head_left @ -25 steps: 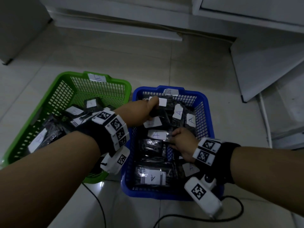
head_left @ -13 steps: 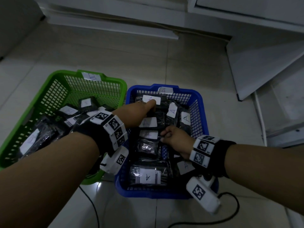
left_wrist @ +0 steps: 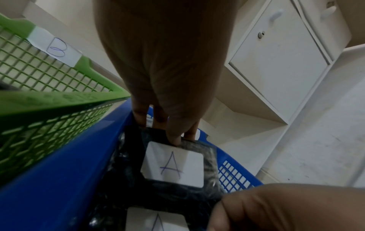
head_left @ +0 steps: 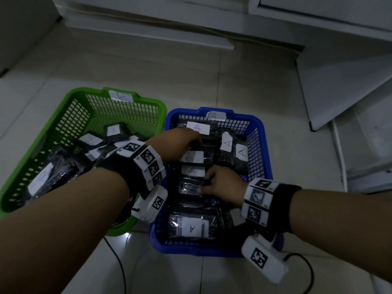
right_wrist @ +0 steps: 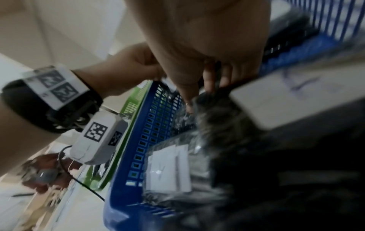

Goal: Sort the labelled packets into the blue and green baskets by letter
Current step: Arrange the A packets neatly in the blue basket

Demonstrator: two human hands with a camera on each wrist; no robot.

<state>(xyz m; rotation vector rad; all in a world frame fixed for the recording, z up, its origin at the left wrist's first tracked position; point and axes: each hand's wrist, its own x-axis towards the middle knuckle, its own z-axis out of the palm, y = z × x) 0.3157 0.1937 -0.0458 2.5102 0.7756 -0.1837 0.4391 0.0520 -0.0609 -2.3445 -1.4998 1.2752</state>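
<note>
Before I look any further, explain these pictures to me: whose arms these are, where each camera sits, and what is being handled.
No robot here: a person with tracking bands and small cameras on both wrists. One picture comes from a head camera looking down; the other two look along each hand. On the tiled floor stand a green basket tagged B and a blue basket tagged A, both holding dark packets with white labels. The left hand pinches a packet marked A at the blue basket's far end. The right hand grips a clear-wrapped packet in its middle.
</note>
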